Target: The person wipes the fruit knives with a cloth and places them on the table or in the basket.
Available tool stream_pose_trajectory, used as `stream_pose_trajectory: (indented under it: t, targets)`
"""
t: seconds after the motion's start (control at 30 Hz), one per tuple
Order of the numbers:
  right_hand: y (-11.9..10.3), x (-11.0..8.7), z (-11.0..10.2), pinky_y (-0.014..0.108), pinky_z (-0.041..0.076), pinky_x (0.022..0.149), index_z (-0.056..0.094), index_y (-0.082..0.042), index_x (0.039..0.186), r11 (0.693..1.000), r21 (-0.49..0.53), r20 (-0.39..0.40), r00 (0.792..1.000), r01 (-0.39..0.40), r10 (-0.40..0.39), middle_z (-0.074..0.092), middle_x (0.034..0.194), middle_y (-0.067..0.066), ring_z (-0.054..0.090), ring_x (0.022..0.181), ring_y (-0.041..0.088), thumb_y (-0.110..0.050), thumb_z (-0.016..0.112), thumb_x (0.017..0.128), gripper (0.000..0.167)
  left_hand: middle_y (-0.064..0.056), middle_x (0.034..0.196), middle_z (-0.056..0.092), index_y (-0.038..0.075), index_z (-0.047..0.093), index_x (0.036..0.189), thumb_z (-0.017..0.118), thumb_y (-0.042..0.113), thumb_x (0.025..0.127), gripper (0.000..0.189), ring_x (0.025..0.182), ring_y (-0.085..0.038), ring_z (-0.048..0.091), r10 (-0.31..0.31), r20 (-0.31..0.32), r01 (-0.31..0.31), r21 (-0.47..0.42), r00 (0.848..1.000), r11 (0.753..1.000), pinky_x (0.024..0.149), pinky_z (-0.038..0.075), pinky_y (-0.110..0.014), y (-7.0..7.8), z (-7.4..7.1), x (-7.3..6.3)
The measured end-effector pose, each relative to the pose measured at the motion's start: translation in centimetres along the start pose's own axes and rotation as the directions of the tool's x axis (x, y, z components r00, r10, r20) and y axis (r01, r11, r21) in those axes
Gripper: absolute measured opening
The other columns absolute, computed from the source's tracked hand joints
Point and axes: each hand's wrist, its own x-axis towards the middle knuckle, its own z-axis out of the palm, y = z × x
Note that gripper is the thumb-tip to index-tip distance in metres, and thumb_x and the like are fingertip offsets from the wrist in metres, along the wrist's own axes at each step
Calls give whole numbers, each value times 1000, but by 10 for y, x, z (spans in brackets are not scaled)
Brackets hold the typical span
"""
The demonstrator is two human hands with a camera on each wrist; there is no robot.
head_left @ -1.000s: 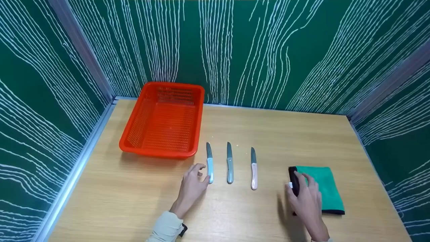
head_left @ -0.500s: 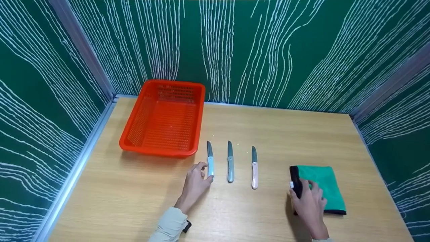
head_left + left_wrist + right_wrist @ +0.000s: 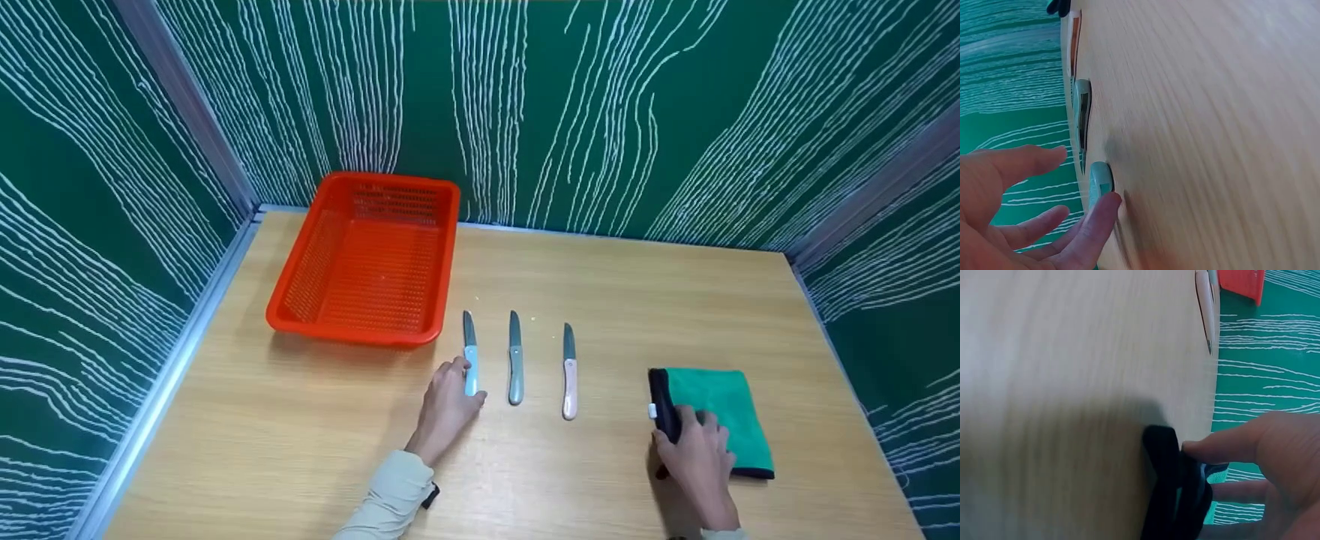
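Three knives lie apart in a row on the table: one with a light-blue handle (image 3: 472,380), one grey-green (image 3: 516,376) and one pink (image 3: 570,386). My left hand (image 3: 448,405) reaches over the light-blue knife, thumb and fingers spread to either side of its handle. In the left wrist view a fingertip (image 3: 1107,205) overlaps that handle (image 3: 1100,174), while the thumb stays apart from it. At the right, my right hand (image 3: 699,454) pinches the black edge (image 3: 1165,495) of a folded green cloth (image 3: 724,409), and that edge bunches up beneath the fingers.
A red plastic basket (image 3: 442,300) with perforated walls stands at the back left, behind the knives. Green panels with white wavy lines (image 3: 555,112) enclose the wooden table (image 3: 637,300) at the back and sides.
My left hand has shifted right and over the light-blue knife's handle, its thumb crossing to the far side. The right hand has moved slightly right and stays at the cloth's black edge.
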Motion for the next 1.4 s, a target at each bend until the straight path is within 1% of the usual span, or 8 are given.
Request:
stream_pose_trajectory:
  t: [0.17, 0.3, 0.57, 0.8, 1.03, 1.1, 1.27, 1.4]
  targets:
    - [-1, 7, -7, 63, 44, 63, 45, 6, 130, 1000, -12, 66, 997, 28, -27, 36, 127, 38, 38, 104, 54, -20, 67, 84, 57, -7, 88, 53, -1, 58, 116, 81, 4, 71, 51, 72, -19, 52, -51, 9, 50, 17, 999, 999, 63, 51, -31, 2, 0, 4]
    - [-2, 11, -10, 62, 46, 64, 47, 8, 128, 998, -30, 68, 996, 63, -61, 40, 123, 38, 41, 100, 53, -17, 69, 82, 56, -7, 89, 52, -1, 56, 122, 81, 5, 71, 57, 72, -19, 52, -85, 25, 84, 47, 996, 995, 63, 52, -31, 3, 1, 9]
    - [-2, 16, -9, 56, 50, 63, 54, 12, 118, 988, -12, -8, 988, 155, -155, 50, 104, 36, 51, 81, 44, -5, 68, 79, 46, -7, 85, 53, -3, 60, 115, 81, 4, 72, 48, 71, -19, 53, -69, 11, 67, 117, 998, 991, 65, 54, -32, 1, 3, 15]
    - [1, 16, -9, 57, 51, 61, 51, 13, 120, 983, -70, 41, 985, 171, -168, 52, 97, 36, 54, 80, 45, 3, 66, 76, 48, -6, 85, 52, -4, 60, 114, 74, -3, 73, 43, 72, -19, 51, -76, 21, 73, 108, 997, 991, 65, 51, -32, -3, 5, 14]
    - [6, 13, -8, 54, 49, 52, 54, 13, 106, 953, -82, -64, 953, 291, -297, 56, 79, 31, 56, 71, 49, 18, 57, 66, 41, -6, 81, 47, -3, 60, 105, 69, -5, 76, 30, 71, -20, 48, -127, 55, 120, 114, 990, 986, 63, 46, -30, -7, 1, 13]
    - [7, 14, -9, 53, 49, 51, 52, 14, 107, 952, -77, -61, 952, 295, -300, 56, 79, 32, 57, 70, 47, 19, 56, 66, 42, -7, 82, 47, -3, 60, 103, 69, -4, 77, 28, 71, -20, 48, -157, 69, 150, 104, 985, 983, 62, 45, -29, -7, 0, 13]
    - [10, 14, -12, 53, 50, 54, 49, 15, 110, 955, -59, -32, 956, 290, -293, 57, 85, 35, 59, 73, 44, 22, 57, 65, 46, -7, 80, 47, -3, 61, 97, 69, -3, 76, 22, 70, -21, 48, -167, 64, 161, 86, 984, 983, 59, 43, -28, -8, -3, 14]
    - [13, 11, -13, 56, 51, 60, 47, 15, 114, 951, -45, -16, 952, 305, -306, 56, 89, 36, 58, 78, 48, 24, 56, 62, 53, -7, 80, 48, -3, 62, 97, 69, -2, 76, 22, 72, -21, 49, -166, 47, 162, 90, 985, 983, 61, 44, -28, -8, -5, 14]
